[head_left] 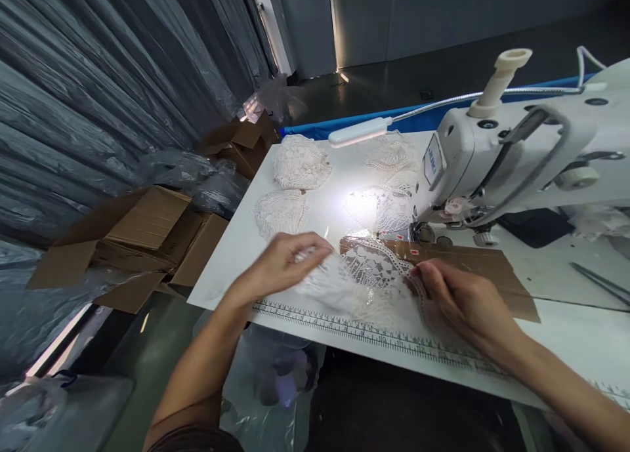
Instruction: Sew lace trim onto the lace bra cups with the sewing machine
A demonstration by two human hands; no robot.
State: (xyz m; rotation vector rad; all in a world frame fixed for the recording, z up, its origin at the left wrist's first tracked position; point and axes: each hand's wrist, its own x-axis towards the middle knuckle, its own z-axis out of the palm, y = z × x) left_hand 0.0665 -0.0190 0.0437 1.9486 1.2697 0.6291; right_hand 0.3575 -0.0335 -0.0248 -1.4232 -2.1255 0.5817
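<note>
A white lace piece (pixel 367 278) lies on the white sewing table (pixel 231 268), partly over a brown cardboard sheet (pixel 472 262). My left hand (pixel 285 262) pinches the lace's left edge with closed fingers. My right hand (pixel 462 301) grips the lace's right edge, fingers curled. Just behind the lace stands the white sewing machine (pixel 522 150), with its needle area (pixel 418 232) close to the cardboard.
More lace pieces (pixel 300 163) lie in piles at the back of the table under a lit gooseneck lamp (pixel 359 132). A ruler strip (pixel 364 330) runs along the front edge. Open cardboard boxes (pixel 142 229) and plastic bags sit on the floor to the left. Scissors (pixel 600 283) lie at the right.
</note>
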